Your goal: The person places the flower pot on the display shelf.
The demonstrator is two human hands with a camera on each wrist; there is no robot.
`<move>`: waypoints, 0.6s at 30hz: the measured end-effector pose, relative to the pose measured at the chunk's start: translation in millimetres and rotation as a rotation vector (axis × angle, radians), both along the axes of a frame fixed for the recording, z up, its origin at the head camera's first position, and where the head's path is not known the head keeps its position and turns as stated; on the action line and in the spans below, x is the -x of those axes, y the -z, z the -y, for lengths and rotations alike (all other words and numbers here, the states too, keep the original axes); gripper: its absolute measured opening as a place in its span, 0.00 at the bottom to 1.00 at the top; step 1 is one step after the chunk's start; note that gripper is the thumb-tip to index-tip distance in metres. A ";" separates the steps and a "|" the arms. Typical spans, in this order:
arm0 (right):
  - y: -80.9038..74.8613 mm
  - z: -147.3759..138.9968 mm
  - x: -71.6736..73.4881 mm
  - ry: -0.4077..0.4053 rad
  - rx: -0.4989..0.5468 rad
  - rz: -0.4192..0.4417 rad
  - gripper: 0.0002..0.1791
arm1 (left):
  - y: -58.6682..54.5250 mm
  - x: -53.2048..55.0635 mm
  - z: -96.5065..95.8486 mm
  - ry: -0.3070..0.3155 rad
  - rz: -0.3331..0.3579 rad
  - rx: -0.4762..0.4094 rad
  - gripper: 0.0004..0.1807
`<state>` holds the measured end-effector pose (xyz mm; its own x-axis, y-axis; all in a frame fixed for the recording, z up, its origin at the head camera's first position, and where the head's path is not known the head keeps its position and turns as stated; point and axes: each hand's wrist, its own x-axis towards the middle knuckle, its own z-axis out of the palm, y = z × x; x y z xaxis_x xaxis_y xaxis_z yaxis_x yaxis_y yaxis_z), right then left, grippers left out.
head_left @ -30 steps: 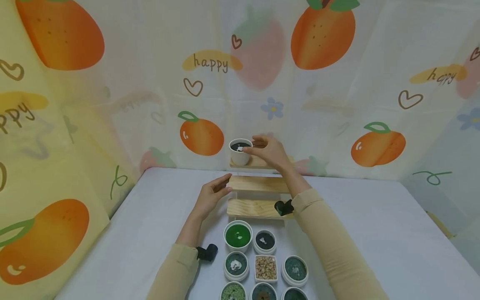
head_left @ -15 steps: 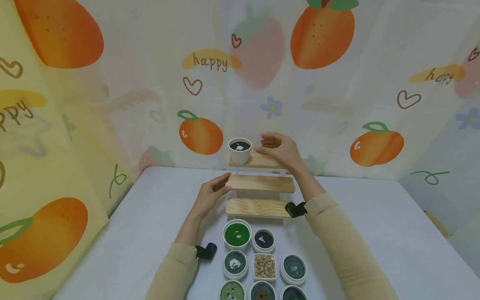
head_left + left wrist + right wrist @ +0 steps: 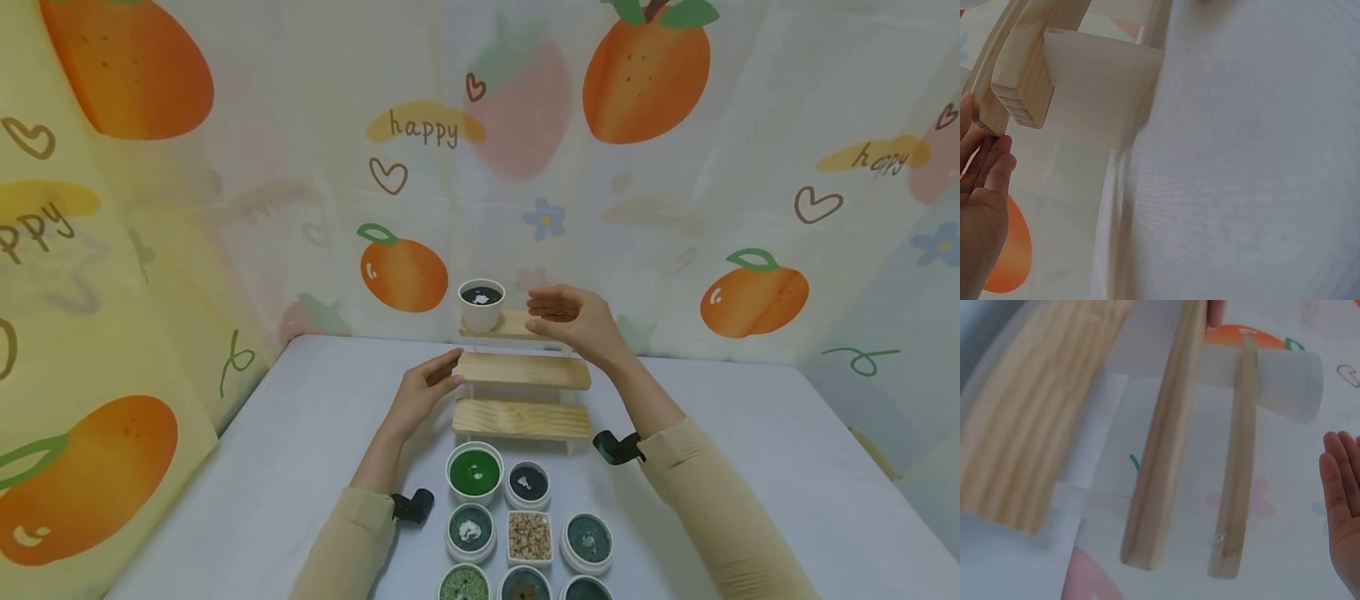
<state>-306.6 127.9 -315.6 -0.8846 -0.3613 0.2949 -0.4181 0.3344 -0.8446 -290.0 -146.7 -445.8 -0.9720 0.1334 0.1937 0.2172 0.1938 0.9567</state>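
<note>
A three-tier wooden display stand (image 3: pixel 522 419) stands at the back of the table. On the left end of its top tier sits a white cup (image 3: pixel 482 312) with dark contents and a white patch on top. My left hand (image 3: pixel 417 395) holds the left end of the middle tier between thumb and fingers; its fingertips meet the board (image 3: pixel 996 120) in the left wrist view. To the right of the cup, my right hand (image 3: pixel 577 321) hovers by the top tier, fingers extended and holding nothing. The cup (image 3: pixel 1291 384) is apart from this hand (image 3: pixel 1342 500) in the right wrist view.
Several small tubs stand before the stand, including a green-filled one (image 3: pixel 475 472) and dark-filled ones (image 3: pixel 528 483). Among them is a square dish of brown bits (image 3: pixel 529 536). A fruit-printed cloth (image 3: pixel 637 208) hangs behind the white table (image 3: pixel 720 450).
My right hand has let go of the white cup and moved off to the right. The cup stays on the top tier. My left hand has kept its place.
</note>
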 end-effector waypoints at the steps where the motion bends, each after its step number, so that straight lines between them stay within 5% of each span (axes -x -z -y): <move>1: 1.9 -1.7 -3.5 -0.015 -0.004 0.004 0.26 | 0.6 -0.2 0.0 0.000 0.000 0.001 0.28; 14: 22.3 -20.6 -45.3 -0.270 0.046 -0.054 0.26 | 0.2 0.1 -0.9 -0.009 -0.004 0.007 0.28; 18: 31.0 -26.6 -52.6 -0.290 0.009 -0.048 0.24 | -0.9 -0.3 -0.9 -0.006 -0.005 0.006 0.28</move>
